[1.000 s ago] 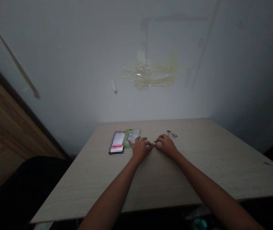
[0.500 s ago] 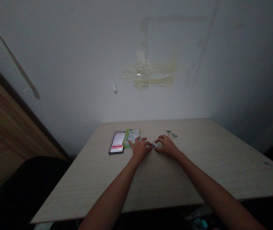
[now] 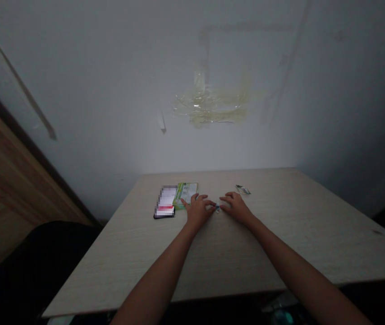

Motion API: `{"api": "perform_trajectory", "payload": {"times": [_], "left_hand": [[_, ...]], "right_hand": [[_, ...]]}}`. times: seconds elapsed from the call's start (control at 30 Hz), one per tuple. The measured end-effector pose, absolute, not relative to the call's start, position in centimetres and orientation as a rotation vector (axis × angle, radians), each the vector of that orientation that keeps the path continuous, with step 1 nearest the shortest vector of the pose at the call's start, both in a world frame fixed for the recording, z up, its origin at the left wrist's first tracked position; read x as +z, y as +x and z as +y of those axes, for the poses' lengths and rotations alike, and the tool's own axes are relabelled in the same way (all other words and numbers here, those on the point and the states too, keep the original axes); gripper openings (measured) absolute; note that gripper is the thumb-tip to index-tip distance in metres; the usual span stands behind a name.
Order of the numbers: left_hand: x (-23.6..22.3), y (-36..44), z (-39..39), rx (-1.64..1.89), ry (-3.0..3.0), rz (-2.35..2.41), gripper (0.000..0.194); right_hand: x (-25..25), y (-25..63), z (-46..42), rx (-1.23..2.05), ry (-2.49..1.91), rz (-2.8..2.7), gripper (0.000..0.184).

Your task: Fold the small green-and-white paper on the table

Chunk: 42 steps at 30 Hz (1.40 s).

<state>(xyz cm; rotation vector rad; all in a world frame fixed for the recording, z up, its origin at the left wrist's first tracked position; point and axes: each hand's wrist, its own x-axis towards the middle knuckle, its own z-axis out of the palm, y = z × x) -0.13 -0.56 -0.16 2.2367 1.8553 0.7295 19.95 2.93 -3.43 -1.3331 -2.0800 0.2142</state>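
A very small blue-and-white piece lies low over the table between the fingertips of both hands; its kind is too small to make out. My left hand pinches its left side between thumb and forefinger, while the other fingers spread toward a green-and-white flat box. Beside the piece on the right is my right hand, thumb tip close to it and forefinger raised apart from the thumb. Whether the right thumb touches the piece is hard to see.
A phone with a lit, blurred screen lies left of the box, on the pale wooden table. Behind the right hand lies a small printed wrapper or paper. The wall closes off the far edge; a dark chair-like shape stands left.
The right thumb and forefinger have shifted slightly right and apart from each other near the small piece. My left hand keeps its place. Box, phone and wrapper stay put.
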Motion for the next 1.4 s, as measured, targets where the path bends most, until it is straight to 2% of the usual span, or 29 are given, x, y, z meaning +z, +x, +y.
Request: {"api": "perform_trajectory", "payload": {"times": [0.2, 0.43, 0.83, 1.2, 1.4], "left_hand": [[-0.3, -0.2, -0.4, 0.753, 2.217, 1.89, 0.032], [-0.3, 0.0, -0.3, 0.767, 2.209, 1.866, 0.023], [0.4, 0.3, -0.7, 0.883, 2.152, 1.817, 0.019], [0.9, 0.2, -0.6, 0.927, 2.078, 1.842, 0.01], [0.8, 0.3, -0.5, 1.026, 2.02, 1.806, 0.011]], "right_hand": [[-3.7, 20.0, 3.0, 0.246, -1.322, -2.075, 0.033], [-3.7, 20.1, 3.7, 0.357, -1.282, -1.986, 0.034], [-3.3, 20.0, 3.9, 0.421, -1.193, -1.886, 0.018], [-3.1, 19.6, 3.6, 0.436, -1.133, -1.89, 0.019], [-3.4, 19.8, 3.6, 0.43, -1.192, -1.886, 0.029]]}}
